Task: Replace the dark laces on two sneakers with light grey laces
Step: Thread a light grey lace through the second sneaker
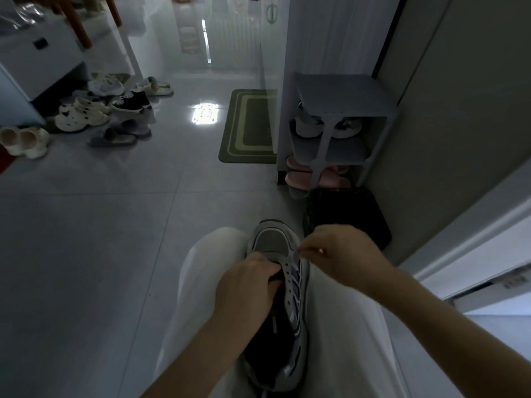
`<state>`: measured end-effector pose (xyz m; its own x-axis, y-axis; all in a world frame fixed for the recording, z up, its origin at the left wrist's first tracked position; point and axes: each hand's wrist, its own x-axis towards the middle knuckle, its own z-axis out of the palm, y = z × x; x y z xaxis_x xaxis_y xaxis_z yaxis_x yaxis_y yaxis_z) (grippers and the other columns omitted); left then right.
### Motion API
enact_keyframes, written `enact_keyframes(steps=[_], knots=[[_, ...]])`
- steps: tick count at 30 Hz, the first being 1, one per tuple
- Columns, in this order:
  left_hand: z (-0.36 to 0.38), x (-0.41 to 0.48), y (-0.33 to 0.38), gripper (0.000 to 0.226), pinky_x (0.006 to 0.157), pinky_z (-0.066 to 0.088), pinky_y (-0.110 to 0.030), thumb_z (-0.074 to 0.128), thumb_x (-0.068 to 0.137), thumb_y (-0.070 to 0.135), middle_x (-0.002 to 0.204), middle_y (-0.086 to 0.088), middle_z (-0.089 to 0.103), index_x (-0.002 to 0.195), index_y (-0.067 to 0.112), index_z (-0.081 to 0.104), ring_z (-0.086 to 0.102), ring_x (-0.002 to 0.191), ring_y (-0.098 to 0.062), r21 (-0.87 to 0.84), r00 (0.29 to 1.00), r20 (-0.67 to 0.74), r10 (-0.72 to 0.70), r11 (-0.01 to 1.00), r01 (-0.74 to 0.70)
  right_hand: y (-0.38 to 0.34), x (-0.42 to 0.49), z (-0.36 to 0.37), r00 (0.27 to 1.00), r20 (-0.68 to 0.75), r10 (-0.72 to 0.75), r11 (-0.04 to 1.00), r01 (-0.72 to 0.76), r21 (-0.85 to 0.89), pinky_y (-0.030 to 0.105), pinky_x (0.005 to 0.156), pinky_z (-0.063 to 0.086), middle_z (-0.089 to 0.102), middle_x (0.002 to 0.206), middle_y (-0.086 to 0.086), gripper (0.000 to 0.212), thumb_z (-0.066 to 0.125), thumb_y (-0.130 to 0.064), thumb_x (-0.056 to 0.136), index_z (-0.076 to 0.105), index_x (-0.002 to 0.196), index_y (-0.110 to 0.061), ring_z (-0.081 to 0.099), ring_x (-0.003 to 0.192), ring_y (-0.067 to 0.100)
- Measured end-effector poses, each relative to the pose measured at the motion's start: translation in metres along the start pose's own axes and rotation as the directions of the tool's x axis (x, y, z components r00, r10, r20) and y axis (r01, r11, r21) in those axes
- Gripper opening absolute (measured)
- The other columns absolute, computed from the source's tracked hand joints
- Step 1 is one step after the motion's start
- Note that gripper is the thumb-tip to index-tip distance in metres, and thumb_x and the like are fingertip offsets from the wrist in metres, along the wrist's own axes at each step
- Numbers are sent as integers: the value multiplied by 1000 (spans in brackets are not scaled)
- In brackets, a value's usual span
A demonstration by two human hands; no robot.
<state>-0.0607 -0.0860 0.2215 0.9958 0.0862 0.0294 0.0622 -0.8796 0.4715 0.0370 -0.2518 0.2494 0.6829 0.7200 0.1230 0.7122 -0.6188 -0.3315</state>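
Note:
A grey and silver sneaker (273,242) lies between my knees, toe pointing away from me. Its eyelet row on the right side shows bare holes. My left hand (247,285) grips the sneaker at the tongue and dark opening, fingers curled over the left eyelet edge. My right hand (342,251) hovers just right of the toe, thumb and forefinger pinched on something thin near the front eyelets; the lace itself is too faint to make out. The second sneaker is not in view.
My legs in pale trousers (201,282) frame the sneaker. A black mat (359,214) lies ahead right, below a grey shoe rack (339,122). A green mat (250,124) and several loose shoes (86,116) lie on the tiled floor.

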Motion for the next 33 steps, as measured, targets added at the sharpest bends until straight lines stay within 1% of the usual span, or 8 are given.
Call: enact_keyframes(steps=[5, 10, 16, 20, 22, 24, 26, 33], knots=[[11, 1, -3, 25, 78, 46, -24, 61, 84, 24, 107, 8, 61, 107, 28, 69, 60, 93, -16, -135, 999, -27, -32, 990, 28, -2, 0, 24, 998, -21, -65, 997, 64, -42, 34, 52, 48, 61, 66, -1, 15, 58, -24, 76, 72, 72, -23, 59, 61, 20], [27, -7, 1, 28, 69, 38, -1, 64, 85, 18, 107, 11, 60, 112, 20, 68, 56, 80, -2, -324, 987, -89, -133, 941, 97, -9, 7, 21, 993, -11, -120, 970, 115, -213, 25, 49, 28, 53, 61, -3, 7, 69, -20, 66, 65, 60, -22, 53, 53, 19], [29, -5, 4, 24, 75, 50, -25, 62, 87, 22, 106, 12, 60, 110, 23, 69, 62, 87, -10, -336, 976, -119, -180, 933, 131, -13, 13, 23, 985, 29, -167, 939, 168, -301, 24, 52, 24, 53, 60, -4, 18, 79, -17, 57, 62, 56, -22, 51, 54, 18], [28, -6, 7, 19, 71, 52, -37, 58, 89, 28, 104, 8, 58, 104, 24, 68, 62, 80, -18, -312, 979, -153, -138, 946, 84, -15, 18, 21, 983, 77, -168, 943, 183, -277, 25, 52, 25, 55, 60, -3, 10, 71, -20, 61, 63, 56, -21, 54, 54, 19], [26, -6, 7, 18, 70, 51, -39, 56, 89, 29, 104, 7, 57, 103, 23, 67, 62, 78, -22, -278, 979, -173, -107, 959, 56, -12, 20, 22, 993, 74, -91, 979, 102, -175, 29, 57, 35, 62, 73, 1, 9, 66, -22, 77, 71, 71, -18, 60, 68, 22], [24, -4, 8, 17, 70, 51, -40, 56, 90, 28, 104, 6, 57, 102, 23, 67, 62, 78, -23, -247, 980, -175, -98, 968, 52, -8, 20, 22, 991, 102, 88, 996, -86, -27, 29, 69, 43, 66, 85, -1, 11, 65, -29, 84, 72, 87, -22, 61, 82, 18], [23, -1, 6, 16, 71, 51, -40, 57, 89, 29, 103, 6, 58, 99, 24, 68, 62, 78, -23, -230, 978, -178, -107, 971, 64, -6, 20, 23, 979, 92, 180, 980, -186, 64, 30, 74, 47, 69, 83, -5, 9, 68, -35, 81, 71, 85, -27, 62, 81, 13], [24, 4, 2, 17, 61, 45, -31, 55, 90, 33, 97, 6, 59, 95, 25, 69, 63, 76, -21, -167, 975, -170, -143, 979, 114, -18, 28, 22, 972, 156, 173, 984, -179, 24, 26, 63, 38, 68, 80, 2, 24, 64, -42, 85, 71, 85, -19, 61, 78, 18]])
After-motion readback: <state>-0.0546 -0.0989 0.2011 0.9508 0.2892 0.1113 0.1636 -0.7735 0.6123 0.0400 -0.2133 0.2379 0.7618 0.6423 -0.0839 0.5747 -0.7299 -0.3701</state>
